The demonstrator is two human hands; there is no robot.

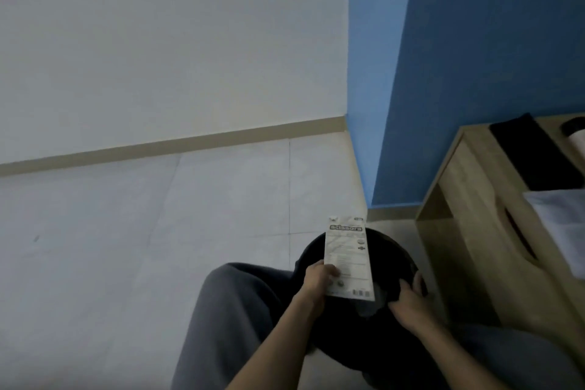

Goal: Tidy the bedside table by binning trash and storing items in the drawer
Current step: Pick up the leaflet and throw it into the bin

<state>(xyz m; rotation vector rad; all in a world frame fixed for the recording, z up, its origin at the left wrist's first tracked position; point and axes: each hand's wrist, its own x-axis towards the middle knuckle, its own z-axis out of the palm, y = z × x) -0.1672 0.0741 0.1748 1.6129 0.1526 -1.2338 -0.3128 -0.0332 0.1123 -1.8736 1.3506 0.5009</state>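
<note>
My left hand [318,279] pinches the lower left edge of a white scissors packaging card [346,250], which stands upright over the mouth of a black round bin [311,255] on the floor. My right hand [408,304] grips the bin's near right rim, fingers curled over the edge. The wooden bedside table [474,231] stands to the right of the bin, its drawer front with a slot handle [519,239] closed.
On the table top lie a black flat item [531,152], white paper [563,225] and a dark-capped white container [577,133] at the frame edge. My grey-trousered knees flank the bin. A blue wall stands behind the table and pale tiled floor stretches to the left.
</note>
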